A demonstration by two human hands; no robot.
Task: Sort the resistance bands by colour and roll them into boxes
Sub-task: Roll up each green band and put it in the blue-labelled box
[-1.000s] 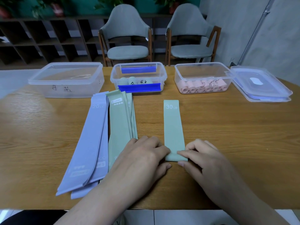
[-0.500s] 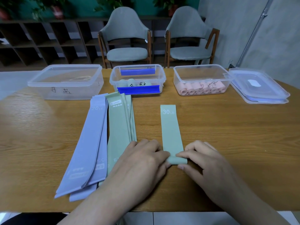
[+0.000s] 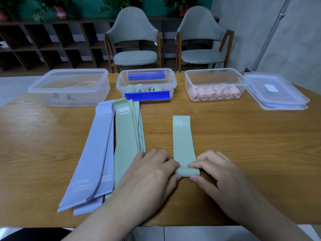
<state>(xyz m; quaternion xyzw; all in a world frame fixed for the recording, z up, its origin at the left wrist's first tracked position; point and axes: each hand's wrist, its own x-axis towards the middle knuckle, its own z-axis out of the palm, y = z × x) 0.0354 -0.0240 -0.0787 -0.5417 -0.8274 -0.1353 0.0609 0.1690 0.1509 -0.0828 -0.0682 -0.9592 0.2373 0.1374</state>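
A green band marked 30 LB [image 3: 183, 140] lies lengthwise on the wooden table [image 3: 251, 145], its near end curled into a small roll. My left hand [image 3: 152, 173] and my right hand [image 3: 213, 171] pinch that roll from either side. To the left lie a pile of green bands [image 3: 127, 129] and a pile of lilac bands [image 3: 97, 153]. Three clear boxes stand at the back: the left box [image 3: 69, 87] looks empty, the middle box [image 3: 147, 84] with blue clips holds green rolls, and the right box [image 3: 215, 84] holds pink rolls.
A stack of clear lids [image 3: 276, 91] lies at the far right of the table. Two grey chairs [image 3: 135, 39] stand behind the table, with dark shelving beyond them. The table's near edge runs just under my forearms.
The near end of the 30 LB band has gone from flat to a small roll under my fingers, and the flat part is a little shorter.
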